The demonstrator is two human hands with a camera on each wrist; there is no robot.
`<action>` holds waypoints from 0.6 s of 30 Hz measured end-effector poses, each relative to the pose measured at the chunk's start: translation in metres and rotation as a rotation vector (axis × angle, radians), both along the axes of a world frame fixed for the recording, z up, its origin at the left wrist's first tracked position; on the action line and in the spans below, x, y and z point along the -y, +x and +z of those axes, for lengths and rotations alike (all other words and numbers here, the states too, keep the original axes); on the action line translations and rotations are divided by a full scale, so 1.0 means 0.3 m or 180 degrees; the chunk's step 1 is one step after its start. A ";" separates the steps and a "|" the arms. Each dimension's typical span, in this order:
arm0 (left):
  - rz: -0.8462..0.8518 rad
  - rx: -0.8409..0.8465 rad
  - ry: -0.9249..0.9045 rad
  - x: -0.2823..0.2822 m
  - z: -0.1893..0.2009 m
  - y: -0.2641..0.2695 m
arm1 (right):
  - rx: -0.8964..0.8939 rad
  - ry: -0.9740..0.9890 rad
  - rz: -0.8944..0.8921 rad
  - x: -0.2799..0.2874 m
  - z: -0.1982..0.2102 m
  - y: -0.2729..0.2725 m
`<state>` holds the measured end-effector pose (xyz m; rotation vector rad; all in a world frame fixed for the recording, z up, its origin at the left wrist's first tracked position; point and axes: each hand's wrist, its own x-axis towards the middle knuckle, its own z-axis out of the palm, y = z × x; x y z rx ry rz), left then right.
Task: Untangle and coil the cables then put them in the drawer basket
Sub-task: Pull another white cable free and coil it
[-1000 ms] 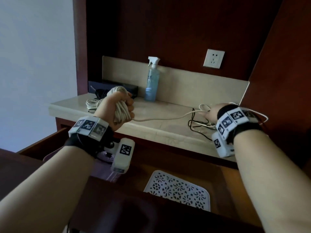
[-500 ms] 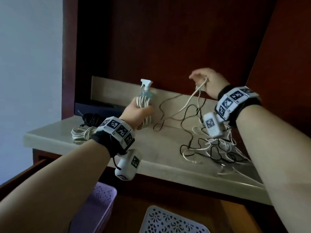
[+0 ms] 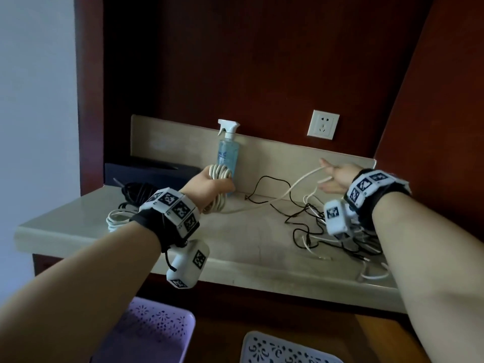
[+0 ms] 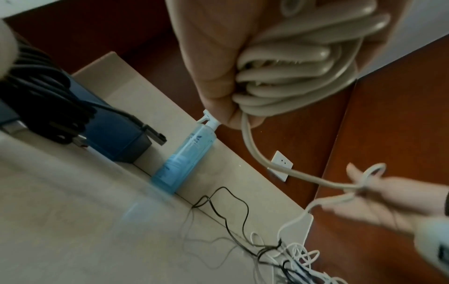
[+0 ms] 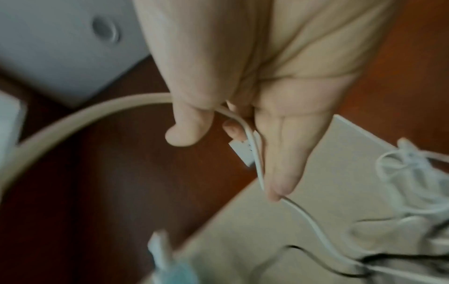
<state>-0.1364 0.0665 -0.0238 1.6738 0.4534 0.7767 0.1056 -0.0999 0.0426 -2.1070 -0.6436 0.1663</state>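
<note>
Fingers (image 3: 222, 183) of our left hand (image 3: 207, 184) wrap the beige coil (image 3: 219, 174) mid-frame; our right hand (image 3: 336, 179), fingers loosely curled, has its tail looped round them. We're mid-coiling. Next: feed another loop clear of the tangle (image 3: 327, 231) at lower right.

A pale stone countertop (image 3: 235, 247) carries a blue spray bottle (image 3: 227, 155) standing at its far edge, a dark box (image 3: 146, 171) at far left with a coiled black cable (image 3: 136, 191) and a coiled white cable (image 3: 117, 218) before it, and tangled black and white cables (image 3: 340, 242) at right.
</note>
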 end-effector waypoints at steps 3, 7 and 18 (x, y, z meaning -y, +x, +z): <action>-0.0114 -0.0093 0.0054 0.012 -0.008 0.045 | -0.0262 0.1629 0.0524 -0.048 0.127 -0.070; -0.0131 0.0035 0.0006 0.028 0.021 0.118 | -0.0206 0.3363 0.1664 -0.095 0.297 -0.177; -0.0031 -0.0047 0.0300 0.012 0.052 0.135 | 0.0134 0.1318 0.0876 -0.014 0.199 -0.109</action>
